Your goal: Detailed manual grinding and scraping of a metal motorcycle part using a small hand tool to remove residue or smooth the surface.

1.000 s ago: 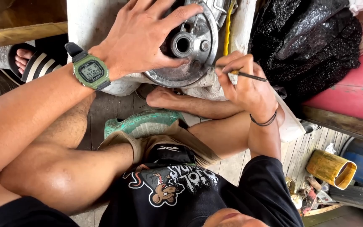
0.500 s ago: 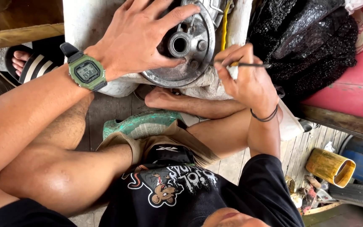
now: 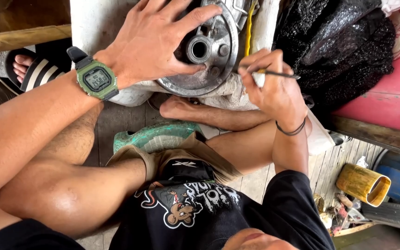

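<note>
My left hand (image 3: pixel 156 41) lies spread over a round grey metal part (image 3: pixel 207 48) with a hollow hub in its middle, fingers apart and pressing on its face. A green digital watch (image 3: pixel 96 79) sits on that wrist. My right hand (image 3: pixel 274 88) is just right of the metal part, fingers pinched on a thin dark rod-like tool (image 3: pixel 281 74) that points to the right. A black band circles the right wrist. The metal part rests on a white block (image 3: pixel 93 23).
A black plastic bag (image 3: pixel 339 41) lies at the right over a red cushion (image 3: pixel 385 102). A yellow cup (image 3: pixel 364 184) lies on the wooden floor at lower right with small scraps. A teal stool edge (image 3: pixel 156 136) shows between my legs. Someone's sandalled foot (image 3: pixel 31 69) is at left.
My right hand has risen slightly beside the metal part, with the thin tool still pinched in it. My left hand stays spread on the part.
</note>
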